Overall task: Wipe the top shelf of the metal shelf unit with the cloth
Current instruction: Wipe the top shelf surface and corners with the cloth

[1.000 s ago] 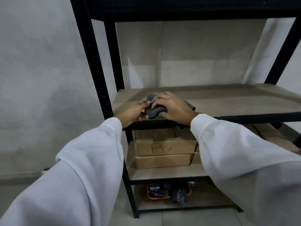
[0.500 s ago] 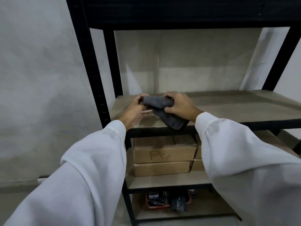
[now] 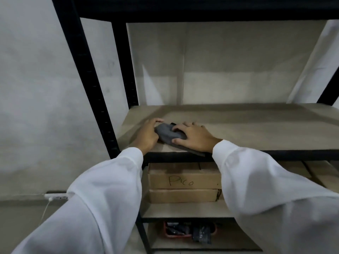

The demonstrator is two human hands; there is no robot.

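The cloth [image 3: 169, 133] lies half hidden under the right hand [image 3: 195, 137] — the top shelf's [image 3: 201, 8] surface is out of sight.

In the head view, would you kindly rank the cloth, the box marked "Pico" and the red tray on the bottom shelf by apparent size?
1. Box marked "Pico".
2. Red tray, partly hidden.
3. Cloth, partly under the hands; unsure against the tray.

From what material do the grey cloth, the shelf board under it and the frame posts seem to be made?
Cloth: soft matte textile, perhaps microfibre; it bunches and folds under both hands. Shelf board: beige matte panel, likely particleboard or similar; flat, no grain visible. Frame post: black painted metal, judging by its slotted edge.
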